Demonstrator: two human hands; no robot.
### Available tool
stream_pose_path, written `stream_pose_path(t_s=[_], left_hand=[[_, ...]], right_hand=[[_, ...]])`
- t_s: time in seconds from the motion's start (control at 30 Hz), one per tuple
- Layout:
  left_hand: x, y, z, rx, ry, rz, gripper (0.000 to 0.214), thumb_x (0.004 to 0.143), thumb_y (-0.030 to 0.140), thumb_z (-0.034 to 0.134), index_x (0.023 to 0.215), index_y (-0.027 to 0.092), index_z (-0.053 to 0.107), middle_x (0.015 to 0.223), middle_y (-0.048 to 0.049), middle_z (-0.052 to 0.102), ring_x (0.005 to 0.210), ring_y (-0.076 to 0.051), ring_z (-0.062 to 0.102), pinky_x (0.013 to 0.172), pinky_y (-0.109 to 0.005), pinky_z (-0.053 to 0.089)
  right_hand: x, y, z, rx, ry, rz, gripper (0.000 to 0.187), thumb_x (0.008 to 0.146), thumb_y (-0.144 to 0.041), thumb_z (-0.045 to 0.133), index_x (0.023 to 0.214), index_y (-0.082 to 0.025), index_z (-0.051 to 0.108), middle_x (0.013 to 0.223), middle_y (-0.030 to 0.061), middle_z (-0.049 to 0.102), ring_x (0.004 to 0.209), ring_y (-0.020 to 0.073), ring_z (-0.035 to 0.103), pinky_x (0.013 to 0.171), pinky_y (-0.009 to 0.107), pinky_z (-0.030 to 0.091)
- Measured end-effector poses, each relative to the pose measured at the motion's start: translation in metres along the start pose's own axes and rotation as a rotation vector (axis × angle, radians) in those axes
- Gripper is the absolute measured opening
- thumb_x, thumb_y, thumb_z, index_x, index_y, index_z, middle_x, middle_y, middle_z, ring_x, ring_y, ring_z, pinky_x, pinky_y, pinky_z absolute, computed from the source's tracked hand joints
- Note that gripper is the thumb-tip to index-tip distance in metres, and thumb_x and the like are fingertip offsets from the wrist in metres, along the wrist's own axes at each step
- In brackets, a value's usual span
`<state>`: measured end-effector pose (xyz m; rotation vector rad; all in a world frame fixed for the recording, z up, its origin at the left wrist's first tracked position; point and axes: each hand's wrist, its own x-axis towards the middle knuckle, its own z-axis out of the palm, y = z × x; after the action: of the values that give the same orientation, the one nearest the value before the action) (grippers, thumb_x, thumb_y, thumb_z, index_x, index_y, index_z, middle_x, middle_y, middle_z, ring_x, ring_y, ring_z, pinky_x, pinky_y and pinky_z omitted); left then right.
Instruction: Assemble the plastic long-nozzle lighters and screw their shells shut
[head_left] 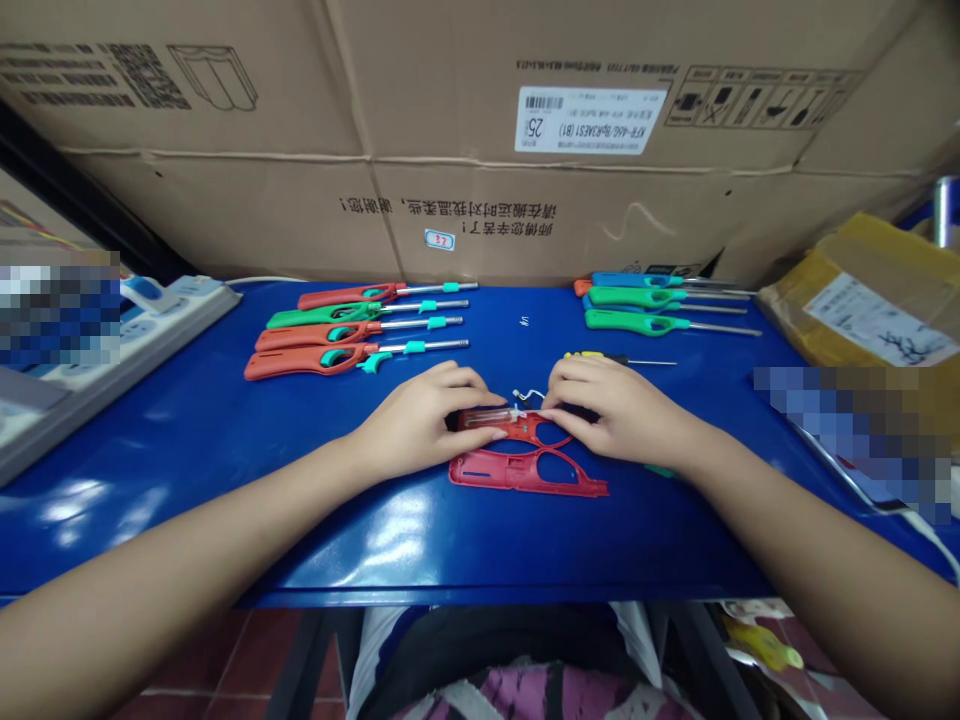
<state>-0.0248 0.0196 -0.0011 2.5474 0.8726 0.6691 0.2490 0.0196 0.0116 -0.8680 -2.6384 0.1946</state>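
My left hand (427, 420) is closed on the left end of a red lighter shell half (519, 428), thumb below and fingers above. A clear fuel tank (487, 416) lies in that half. My right hand (615, 410) pinches at the shell's right part; its fingertips partly hide what they touch. A thin white wire (534, 393) curls up from the parts between both hands. Just below, apart from my fingers, the other red shell half (525, 472) lies on the blue table with its inside up. Behind my right hand is a screwdriver (622, 359) with a yellow and black handle.
Several red and green lighters (322, 360) lie in a row at the back left. More lighters (637, 320) lie at the back right. A power strip (97, 370) runs along the left edge. A cardboard box (420, 130) walls off the back; a taped package (862, 300) stands right.
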Motion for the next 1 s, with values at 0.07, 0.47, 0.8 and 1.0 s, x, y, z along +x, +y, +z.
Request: stream_pose_path(t_s=[0.07, 0.47, 0.8, 1.0], left_hand=[[0.000, 0.000, 0.000, -0.009, -0.006, 0.002, 0.027, 0.095, 0.036, 0.068, 0.117, 0.022, 0.074, 0.102, -0.0040, 0.071, 0.091, -0.018, 0.063, 0.084, -0.031, 0.051], [0.003, 0.009, -0.001, -0.095, 0.033, -0.032, 0.021, 0.096, 0.027, 0.065, 0.111, 0.018, 0.076, 0.093, -0.0052, 0.069, 0.084, -0.016, 0.063, 0.079, -0.030, 0.052], [0.004, 0.003, -0.011, -0.085, 0.110, -0.124, 0.021, 0.093, 0.030, 0.066, 0.108, 0.020, 0.078, 0.086, -0.0034, 0.066, 0.071, -0.013, 0.060, 0.062, -0.024, 0.049], [0.005, -0.002, -0.008, -0.051, 0.098, -0.175, 0.021, 0.091, 0.030, 0.067, 0.106, 0.020, 0.078, 0.089, -0.0032, 0.069, 0.065, -0.010, 0.056, 0.058, -0.022, 0.046]], right_hand=[[0.001, -0.002, -0.002, 0.021, 0.001, 0.010, 0.015, 0.099, -0.024, 0.054, 0.089, -0.019, 0.064, 0.090, 0.0050, 0.062, 0.084, 0.0197, 0.055, 0.079, 0.035, 0.042], [0.000, -0.004, -0.008, 0.165, -0.144, 0.075, 0.013, 0.098, -0.019, 0.048, 0.086, -0.020, 0.050, 0.088, 0.0030, 0.055, 0.077, 0.0170, 0.049, 0.071, 0.032, 0.039], [-0.006, 0.007, -0.009, 0.212, -0.102, 0.089, 0.013, 0.098, -0.019, 0.050, 0.085, -0.020, 0.050, 0.089, 0.0034, 0.055, 0.079, 0.0171, 0.049, 0.073, 0.031, 0.041], [-0.005, 0.008, -0.009, 0.189, -0.098, 0.060, 0.011, 0.098, -0.023, 0.054, 0.089, -0.020, 0.059, 0.095, 0.0052, 0.060, 0.083, 0.0175, 0.055, 0.075, 0.031, 0.044]])
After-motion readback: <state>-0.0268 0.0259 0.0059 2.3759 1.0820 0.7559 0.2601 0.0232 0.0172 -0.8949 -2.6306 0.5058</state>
